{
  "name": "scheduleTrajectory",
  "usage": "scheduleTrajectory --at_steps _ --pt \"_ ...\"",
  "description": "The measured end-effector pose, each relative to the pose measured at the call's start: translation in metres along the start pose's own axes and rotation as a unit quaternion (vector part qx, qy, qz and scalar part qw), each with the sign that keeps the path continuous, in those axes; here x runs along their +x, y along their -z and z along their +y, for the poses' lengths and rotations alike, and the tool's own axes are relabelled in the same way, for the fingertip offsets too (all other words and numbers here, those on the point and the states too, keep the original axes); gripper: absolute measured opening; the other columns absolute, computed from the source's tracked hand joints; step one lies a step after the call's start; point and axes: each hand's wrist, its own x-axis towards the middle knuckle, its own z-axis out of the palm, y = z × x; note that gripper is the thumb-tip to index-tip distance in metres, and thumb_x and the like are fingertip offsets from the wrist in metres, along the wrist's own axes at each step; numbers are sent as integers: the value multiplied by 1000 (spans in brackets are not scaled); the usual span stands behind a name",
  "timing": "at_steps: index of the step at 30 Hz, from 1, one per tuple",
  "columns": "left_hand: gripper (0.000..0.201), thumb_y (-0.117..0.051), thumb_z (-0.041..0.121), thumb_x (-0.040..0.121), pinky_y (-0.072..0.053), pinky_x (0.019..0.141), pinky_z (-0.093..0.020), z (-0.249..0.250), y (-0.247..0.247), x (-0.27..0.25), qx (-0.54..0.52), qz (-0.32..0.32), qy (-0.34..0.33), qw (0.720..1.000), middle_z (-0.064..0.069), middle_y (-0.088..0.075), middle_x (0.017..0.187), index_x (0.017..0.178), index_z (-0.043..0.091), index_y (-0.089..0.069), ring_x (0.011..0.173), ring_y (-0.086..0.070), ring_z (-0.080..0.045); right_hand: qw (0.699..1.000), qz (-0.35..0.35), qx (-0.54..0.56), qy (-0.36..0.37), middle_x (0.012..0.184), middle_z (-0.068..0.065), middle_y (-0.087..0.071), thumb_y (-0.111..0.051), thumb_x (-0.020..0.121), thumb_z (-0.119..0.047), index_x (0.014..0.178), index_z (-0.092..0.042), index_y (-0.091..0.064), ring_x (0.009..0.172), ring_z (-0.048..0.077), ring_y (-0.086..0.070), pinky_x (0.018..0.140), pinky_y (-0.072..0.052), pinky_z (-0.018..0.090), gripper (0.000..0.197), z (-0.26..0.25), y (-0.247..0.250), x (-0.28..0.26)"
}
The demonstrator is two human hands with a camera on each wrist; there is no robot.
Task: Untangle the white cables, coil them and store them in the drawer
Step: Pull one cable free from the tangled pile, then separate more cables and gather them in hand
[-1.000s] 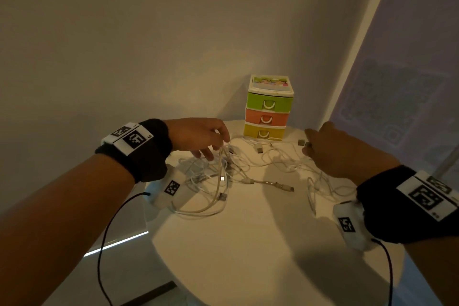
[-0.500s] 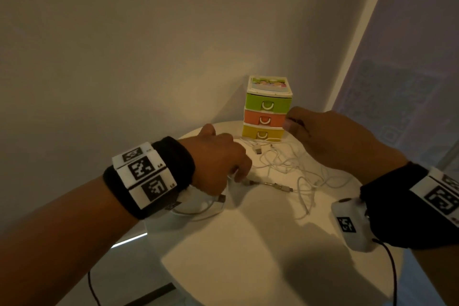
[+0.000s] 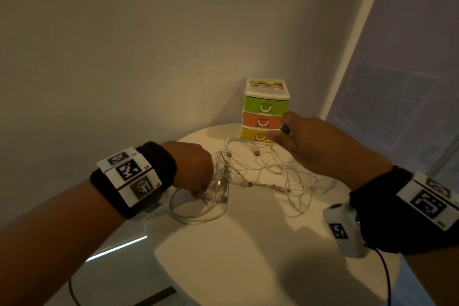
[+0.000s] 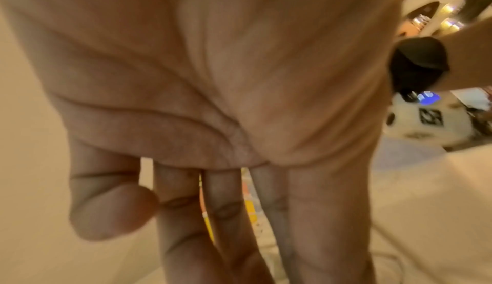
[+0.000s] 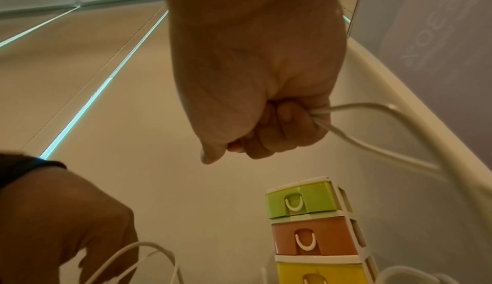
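Note:
A tangle of white cables (image 3: 258,171) lies on the round white table (image 3: 248,251), in front of a small three-drawer unit (image 3: 267,107). Its green (image 5: 301,200), orange (image 5: 311,240) and yellow (image 5: 319,273) drawers are all closed. My left hand (image 3: 201,185) reaches down on the left part of the tangle; the left wrist view shows its fingers (image 4: 226,215) straight. My right hand (image 3: 293,136) is raised in front of the lower drawers. It is curled into a fist (image 5: 266,132) that grips a white cable strand (image 5: 356,105), which trails down to the right.
The table stands in a corner: a plain wall behind and left, a patterned panel (image 3: 397,112) at the right. The table's left edge (image 3: 159,251) drops to the floor, where there is a light strip (image 3: 116,247). The near half of the table is bare.
My right hand has risen from the table to the drawer fronts, carrying a cable strand. My left hand has come down onto the left side of the tangle.

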Motion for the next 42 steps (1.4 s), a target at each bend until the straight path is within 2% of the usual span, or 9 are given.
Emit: scheduleTrajectory --at_steps 4,11,15,20,26,29,32,38,42 --pt "7 -60 37 90 -47 81 -24 -9 21 -11 -128 36 -36 991 15 -67 93 94 35 -65 85 -59 -6 1000 3 26 17 109 5 -67 -40 98 -51 113 -15 -50 85 22 -61 74 -52 38 40 -9 -3 -2" --pt "13 -47 39 97 -38 62 -17 2 52 -13 -206 150 -107 961 14 -53 69 91 32 -55 57 -48 2 989 12 120 85 102 -2 -64 -43 100 -43 109 -22 -52 89 16 -60 70 -50 31 24 -32 -9 -3" --pt "24 -39 41 101 -39 64 -14 9 54 -7 -214 172 -133 952 16 -55 80 82 53 -45 70 -52 0 986 25 146 75 102 -1 -64 -46 99 -42 113 -18 -55 92 17 -62 76 -53 35 29 -32 -11 3" --pt "18 -42 35 101 -41 71 -23 7 49 6 -245 190 -127 942 11 -57 84 85 41 -48 74 -52 -5 986 33 157 40 90 -13 -60 -56 92 -48 103 -26 -60 82 6 -58 67 -48 22 25 -27 -11 3" --pt "13 -49 22 98 -40 67 -23 7 52 11 -273 229 -123 926 8 -54 75 88 16 -55 64 -49 -3 992 23 124 -28 89 6 -67 -57 91 -24 90 -15 -58 76 23 -61 63 -48 32 9 -21 -18 3" --pt "13 -47 21 100 -44 63 -16 -1 50 13 -395 273 -125 868 5 -59 71 89 18 -54 60 -57 3 990 16 119 -71 95 1 -61 -52 95 -20 95 -20 -52 81 20 -57 61 -39 29 0 -8 -19 -1" --pt "13 -45 23 101 -52 66 -25 1 45 19 -523 322 -119 780 4 -52 60 92 16 -49 62 -58 -13 978 93 164 -91 94 -2 -59 -49 99 -27 98 -20 -53 86 21 -59 59 -40 25 8 -10 -14 0" --pt "16 -39 28 103 -53 74 -45 37 45 23 -518 376 -156 752 5 -54 51 100 14 -45 60 -56 -18 935 139 321 -50 73 6 -71 -38 96 -62 95 -11 -64 69 9 -66 67 -56 38 57 -40 6 7" --pt "13 -36 18 103 -56 72 -50 50 53 22 -555 367 -205 718 -8 -52 56 98 15 -47 54 -50 -19 878 174 440 -75 47 -6 -63 -47 101 -41 78 -21 -62 44 0 -58 50 -49 13 34 -54 12 7"
